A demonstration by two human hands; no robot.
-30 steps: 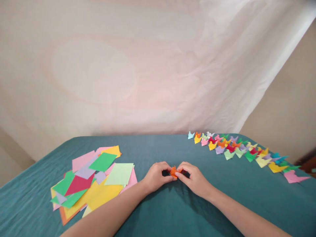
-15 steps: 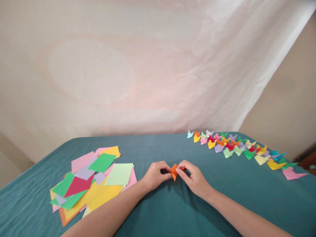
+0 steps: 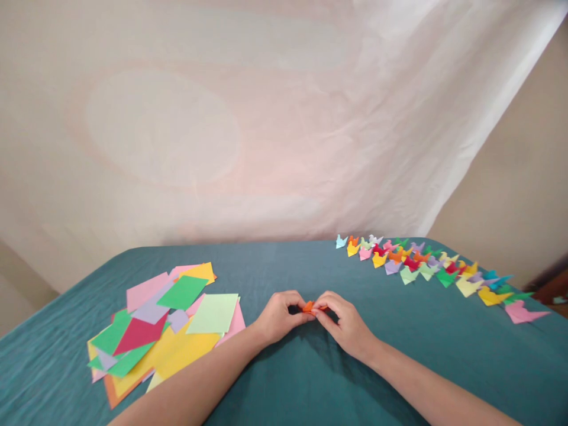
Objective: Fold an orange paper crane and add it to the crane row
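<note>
A small piece of folded orange paper [image 3: 308, 307] is pinched between my two hands just above the table's middle. My left hand [image 3: 283, 313] grips it from the left with thumb and index finger. From the right, my right hand [image 3: 339, 318] closes thumb and fingertips on it. Most of the orange paper is covered by my fingers, so its full shape cannot be made out.
Loose coloured paper sheets [image 3: 208, 313] lie in an overlapping heap on the left. Several folded paper birds [image 3: 469, 287] stand in slanting rows at the right. A green cloth [image 3: 284, 390] covers the table, and a pale sheet [image 3: 284, 118] hangs behind it.
The orange paper stood taller between my fingers before; now it shows lower and smaller, more covered by my fingertips. My hands have come slightly closer together.
</note>
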